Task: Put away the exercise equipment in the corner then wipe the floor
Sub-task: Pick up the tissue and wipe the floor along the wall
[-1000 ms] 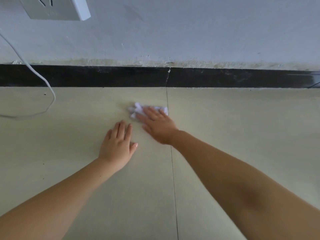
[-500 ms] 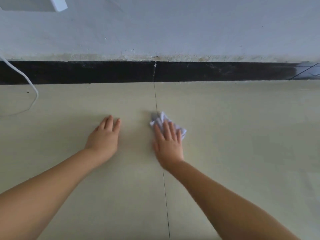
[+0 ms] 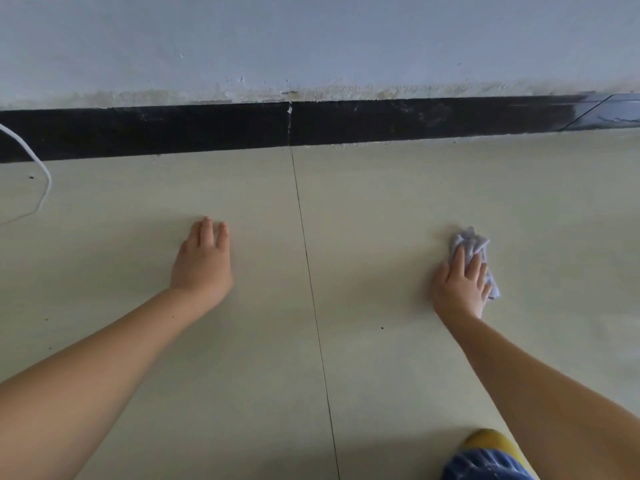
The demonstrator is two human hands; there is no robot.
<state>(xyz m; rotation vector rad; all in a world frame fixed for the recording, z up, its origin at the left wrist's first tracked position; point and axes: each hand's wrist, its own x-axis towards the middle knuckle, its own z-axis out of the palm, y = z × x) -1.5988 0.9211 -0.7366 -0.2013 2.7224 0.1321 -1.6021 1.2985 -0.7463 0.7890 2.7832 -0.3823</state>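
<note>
A crumpled white cloth (image 3: 472,244) lies on the pale tiled floor (image 3: 363,209), to the right of the tile seam. My right hand (image 3: 460,282) presses flat on top of it, and the cloth shows past the fingertips and the little finger. My left hand (image 3: 204,261) rests flat on the floor left of the seam, fingers together, holding nothing. No exercise equipment is in view.
A black skirting board (image 3: 207,129) runs along the foot of the white wall (image 3: 311,43). A white cable (image 3: 43,174) loops on the floor at the far left. A knee in yellow and blue cloth (image 3: 488,455) shows at the bottom right.
My right hand has slid the cloth from beside the left hand across the tile seam, well out to the right. The left hand stays planted on the floor.
</note>
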